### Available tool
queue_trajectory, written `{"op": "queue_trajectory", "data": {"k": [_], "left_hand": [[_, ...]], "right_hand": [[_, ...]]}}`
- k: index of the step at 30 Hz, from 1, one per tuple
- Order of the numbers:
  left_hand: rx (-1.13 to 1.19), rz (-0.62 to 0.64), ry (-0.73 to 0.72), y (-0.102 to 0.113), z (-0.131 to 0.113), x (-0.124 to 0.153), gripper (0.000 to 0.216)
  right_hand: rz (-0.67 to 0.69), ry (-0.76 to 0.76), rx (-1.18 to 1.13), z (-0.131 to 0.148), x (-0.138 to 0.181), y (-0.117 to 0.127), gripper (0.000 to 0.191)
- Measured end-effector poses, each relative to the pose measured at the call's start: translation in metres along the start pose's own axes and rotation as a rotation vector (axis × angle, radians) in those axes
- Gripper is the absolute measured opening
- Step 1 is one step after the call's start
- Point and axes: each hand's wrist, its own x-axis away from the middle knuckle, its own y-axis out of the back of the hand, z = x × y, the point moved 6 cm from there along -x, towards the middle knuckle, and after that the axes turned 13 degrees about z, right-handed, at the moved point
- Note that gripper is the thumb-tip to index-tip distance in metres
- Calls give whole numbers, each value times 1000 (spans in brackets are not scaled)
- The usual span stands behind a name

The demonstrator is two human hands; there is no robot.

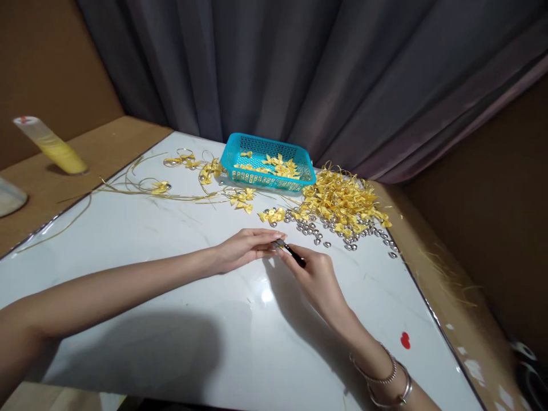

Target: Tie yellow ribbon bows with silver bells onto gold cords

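My left hand [244, 248] rests on the white tabletop [171, 297] with its fingers pressed together around a small silver piece [275, 244] at the fingertips. My right hand [314, 277] meets it from the right, pinching a thin dark tool [294, 253] whose tip touches that piece. Just beyond the fingers lie scattered silver beads [325, 231] and a heap of yellow ribbon bows [342, 202]. A turquoise plastic basket [240, 157] with more yellow bows stands behind them.
Thin gold cords with bows [162, 188] trail across the far left of the table. A yellow-filled tube [51, 145] stands on the brown surface at left. A grey curtain [299, 74] hangs behind. A red mark [405, 341] sits near the right edge.
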Motion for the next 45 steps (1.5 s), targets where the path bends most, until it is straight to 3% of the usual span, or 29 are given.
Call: {"op": "queue_trajectory", "data": {"k": [8,22,45], "left_hand": [[16,23,-23,2,1,-1,22],[99,-54,-140,4,-6,-4,10],[-25,-30,-72,2,-4,-2,16]], "right_hand": [[-16,48,41,0,-2,-4,29],[-80,59,78,1,1,1,30],[-101,107,137,5,-4,-7,22]]}}
